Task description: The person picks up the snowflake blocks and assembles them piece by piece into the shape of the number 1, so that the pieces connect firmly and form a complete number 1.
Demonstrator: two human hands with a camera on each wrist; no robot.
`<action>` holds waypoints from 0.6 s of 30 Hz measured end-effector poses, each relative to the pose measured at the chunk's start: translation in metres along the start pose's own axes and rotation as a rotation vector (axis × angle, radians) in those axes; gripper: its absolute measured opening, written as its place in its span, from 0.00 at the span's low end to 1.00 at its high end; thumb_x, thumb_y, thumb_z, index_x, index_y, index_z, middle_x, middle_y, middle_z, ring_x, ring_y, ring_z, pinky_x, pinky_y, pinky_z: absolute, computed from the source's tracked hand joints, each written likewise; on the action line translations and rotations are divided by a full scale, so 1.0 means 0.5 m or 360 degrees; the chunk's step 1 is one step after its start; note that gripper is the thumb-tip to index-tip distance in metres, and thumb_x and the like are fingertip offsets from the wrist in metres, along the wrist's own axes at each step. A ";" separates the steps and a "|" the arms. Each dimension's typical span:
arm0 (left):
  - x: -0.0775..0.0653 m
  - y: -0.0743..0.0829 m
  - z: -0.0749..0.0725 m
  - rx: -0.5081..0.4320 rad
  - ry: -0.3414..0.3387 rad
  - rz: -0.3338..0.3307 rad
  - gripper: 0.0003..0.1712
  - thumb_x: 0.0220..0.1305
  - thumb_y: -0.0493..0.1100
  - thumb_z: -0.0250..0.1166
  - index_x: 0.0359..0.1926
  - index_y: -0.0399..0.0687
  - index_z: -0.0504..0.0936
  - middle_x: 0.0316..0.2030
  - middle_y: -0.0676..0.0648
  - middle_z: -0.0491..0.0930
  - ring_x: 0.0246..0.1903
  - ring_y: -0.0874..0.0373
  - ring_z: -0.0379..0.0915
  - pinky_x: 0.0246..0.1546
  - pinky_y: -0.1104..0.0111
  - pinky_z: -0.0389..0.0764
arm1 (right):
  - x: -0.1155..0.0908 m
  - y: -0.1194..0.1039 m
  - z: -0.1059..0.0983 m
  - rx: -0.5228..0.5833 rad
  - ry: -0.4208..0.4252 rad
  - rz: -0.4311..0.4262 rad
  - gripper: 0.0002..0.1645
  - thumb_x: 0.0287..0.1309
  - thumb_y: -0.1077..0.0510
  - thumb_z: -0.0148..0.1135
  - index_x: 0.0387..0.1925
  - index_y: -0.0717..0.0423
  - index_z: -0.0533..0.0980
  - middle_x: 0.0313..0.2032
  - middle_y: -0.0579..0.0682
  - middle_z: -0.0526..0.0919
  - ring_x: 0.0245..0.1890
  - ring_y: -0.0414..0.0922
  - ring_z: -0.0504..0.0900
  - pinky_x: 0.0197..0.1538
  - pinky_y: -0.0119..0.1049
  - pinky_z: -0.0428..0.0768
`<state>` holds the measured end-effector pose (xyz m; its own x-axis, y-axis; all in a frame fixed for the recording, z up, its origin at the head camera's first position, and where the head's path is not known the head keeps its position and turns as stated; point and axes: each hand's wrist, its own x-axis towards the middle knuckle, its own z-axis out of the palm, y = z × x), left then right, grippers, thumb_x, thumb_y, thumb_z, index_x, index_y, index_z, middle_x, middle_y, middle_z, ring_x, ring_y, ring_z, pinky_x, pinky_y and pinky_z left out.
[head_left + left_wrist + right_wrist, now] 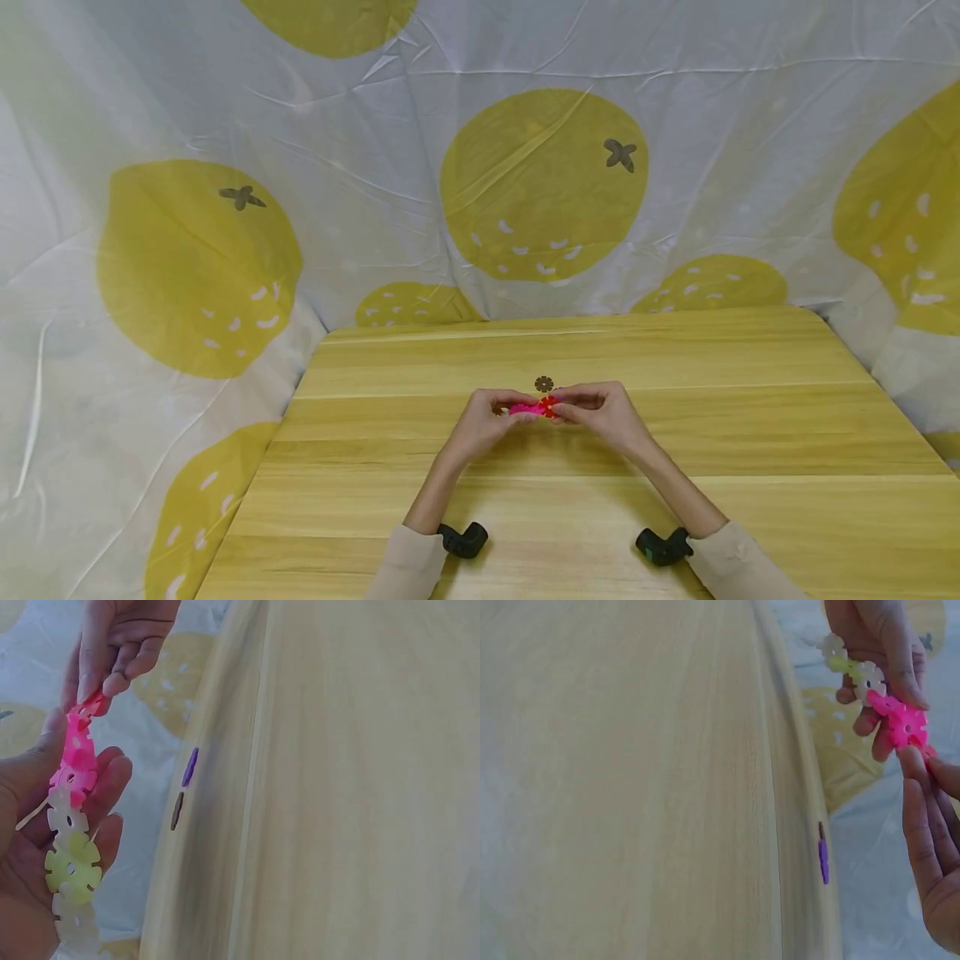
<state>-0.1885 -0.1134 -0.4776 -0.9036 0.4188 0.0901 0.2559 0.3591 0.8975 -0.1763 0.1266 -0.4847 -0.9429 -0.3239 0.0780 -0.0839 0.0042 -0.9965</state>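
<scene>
A lemon-print cloth (45,250) is hanging at far left and running on behind the wooden table (337,467). The left hand (482,423) is gripping a chain of notched plastic discs (60,814) above the tabletop, hiding most of its pale end from the head view. A brown disc (543,384) is lying flat just beyond the hands, a purple disc (190,767) lying beside it, mostly blocked by the right hand (606,414) in the head view. That hand is pinching a red disc (548,406) at the chain's pink end; how firmly it is slotting in cannot be told. The chain's long axis is running left to right between the hands, the pale end pointing toward the left palm, the pink end toward the right fingertips.
</scene>
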 end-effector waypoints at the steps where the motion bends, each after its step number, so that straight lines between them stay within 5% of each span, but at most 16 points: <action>1: 0.000 -0.001 0.000 -0.0003 -0.0016 -0.0001 0.13 0.65 0.45 0.74 0.49 0.48 0.91 0.48 0.46 0.91 0.44 0.56 0.85 0.40 0.73 0.82 | -0.001 0.000 0.000 0.0022 0.0011 0.0010 0.17 0.65 0.66 0.68 0.53 0.72 0.83 0.46 0.70 0.88 0.39 0.61 0.91 0.48 0.55 0.86; 8: -0.001 0.002 0.013 0.0097 -0.0027 0.0113 0.18 0.66 0.43 0.73 0.56 0.46 0.88 0.52 0.45 0.89 0.48 0.50 0.86 0.45 0.66 0.86 | -0.001 0.002 0.004 0.0118 0.0129 0.0125 0.18 0.64 0.65 0.70 0.52 0.73 0.82 0.43 0.64 0.90 0.33 0.52 0.92 0.45 0.50 0.88; 12: -0.001 0.002 0.031 0.0234 0.0084 0.0224 0.23 0.63 0.41 0.75 0.58 0.44 0.86 0.53 0.45 0.89 0.53 0.52 0.85 0.52 0.62 0.86 | 0.001 0.006 0.010 0.0172 0.0209 0.0225 0.19 0.63 0.65 0.70 0.52 0.75 0.82 0.41 0.58 0.92 0.29 0.45 0.92 0.42 0.43 0.89; 18: -0.001 0.003 0.051 0.0287 0.0241 0.0301 0.20 0.59 0.37 0.77 0.53 0.41 0.89 0.47 0.43 0.90 0.46 0.52 0.87 0.45 0.65 0.87 | 0.003 0.009 0.019 0.0171 0.0286 0.0289 0.19 0.65 0.65 0.69 0.53 0.76 0.81 0.41 0.62 0.91 0.27 0.42 0.91 0.39 0.39 0.89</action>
<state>-0.1790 -0.0915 -0.4871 -0.8716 0.3682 0.3237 0.4692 0.4348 0.7687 -0.1750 0.1171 -0.4892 -0.9822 -0.1540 -0.1076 0.1175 -0.0568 -0.9914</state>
